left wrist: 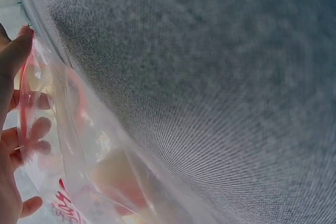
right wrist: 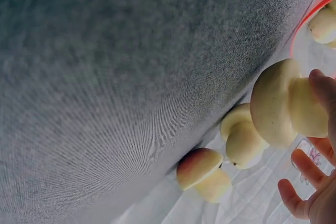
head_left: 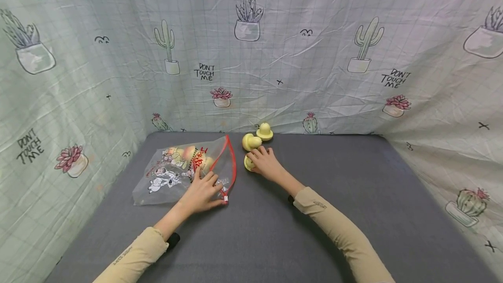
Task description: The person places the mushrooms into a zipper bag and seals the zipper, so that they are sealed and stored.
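Observation:
A clear plastic zip bag (head_left: 161, 193) with a red zipper edge and printed figures lies at the left, with several mushroom-shaped pieces inside. My left hand (head_left: 202, 192) holds its mouth edge, the thumb at the zipper's near end; in the left wrist view, fingers (left wrist: 39, 127) show through the plastic. My right hand (head_left: 268, 165) grips a pale yellow toy mushroom (right wrist: 275, 103) by its stem, just right of the bag's mouth. Beyond that hand are two more mushrooms, one lying on its side (head_left: 251, 142) and one standing cap-down (head_left: 265, 132).
The dark grey table (head_left: 334, 195) runs back to a hanging cloth (head_left: 310, 69) printed with cacti, which also encloses both sides. The two loose mushrooms are close to the cloth at the back edge.

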A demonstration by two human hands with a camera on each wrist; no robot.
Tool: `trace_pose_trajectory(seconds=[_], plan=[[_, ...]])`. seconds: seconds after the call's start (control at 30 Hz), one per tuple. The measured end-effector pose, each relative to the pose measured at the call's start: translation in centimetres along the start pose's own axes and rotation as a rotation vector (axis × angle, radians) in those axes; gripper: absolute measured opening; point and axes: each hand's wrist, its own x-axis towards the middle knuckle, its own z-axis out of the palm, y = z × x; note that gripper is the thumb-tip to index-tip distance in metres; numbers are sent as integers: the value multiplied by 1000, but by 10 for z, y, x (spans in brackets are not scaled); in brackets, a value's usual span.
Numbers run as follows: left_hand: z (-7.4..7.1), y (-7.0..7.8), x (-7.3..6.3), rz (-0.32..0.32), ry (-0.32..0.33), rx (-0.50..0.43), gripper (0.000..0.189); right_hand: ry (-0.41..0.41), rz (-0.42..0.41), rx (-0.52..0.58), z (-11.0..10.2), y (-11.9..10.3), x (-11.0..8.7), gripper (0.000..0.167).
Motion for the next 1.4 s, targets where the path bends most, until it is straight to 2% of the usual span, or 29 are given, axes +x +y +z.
trace_pose_trajectory(seconds=[0.2, 0.4, 0.63, 0.93, 1.1, 1.4], plan=[[-1, 1, 0, 6, 35, 25, 43, 32, -6, 28, -3, -1, -1, 42], [1, 2, -1, 20, 55, 18, 38, 26, -19, 95, -4, -4, -2, 45], [-1, 3, 0, 16, 48, 12, 34, 27, -30, 123, -8, -7, -2, 37], [-1, 4, 0, 13, 45, 12, 35, 71, -49, 113, -9, -9, 0, 37], [-1, 3, 1, 8, 23, 24, 35, 86, -36, 116, -9, -12, 2, 37], [-3, 5, 1, 12, 51, 18, 33, 62, 10, 181, -7, -20, 6, 34]])
